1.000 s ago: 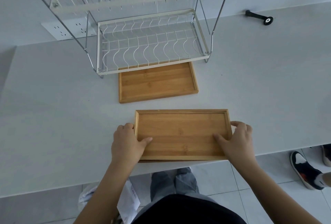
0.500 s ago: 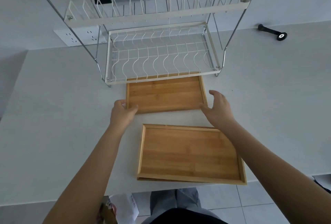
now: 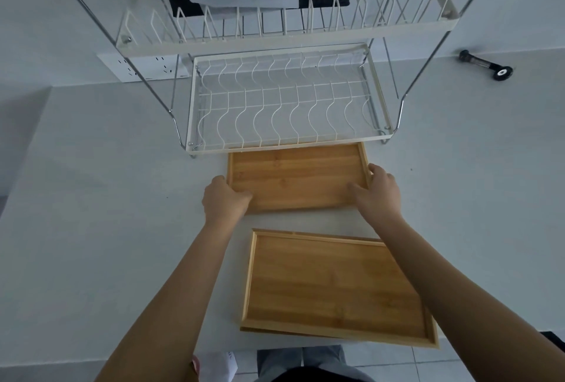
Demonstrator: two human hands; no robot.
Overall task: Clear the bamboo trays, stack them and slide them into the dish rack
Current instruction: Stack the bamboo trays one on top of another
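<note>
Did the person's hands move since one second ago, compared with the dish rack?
Yes. The left hand and right hand left the near tray and went toward the dish rack, now gripping the far tray.

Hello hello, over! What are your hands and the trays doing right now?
Left hand and right hand grip far tray at its ends. Near tray lies free. Dish rack shelf clear. Over.

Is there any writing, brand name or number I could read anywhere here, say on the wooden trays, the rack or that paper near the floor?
No text can be read.
Far bamboo tray and near bamboo tray: plain wood, no marks.
Dish rack: no label visible.
Wall socket plate: only slots, no lettering legible.
White paper at the bottom edge: faint dark marks, too small and blurred to read.
</note>
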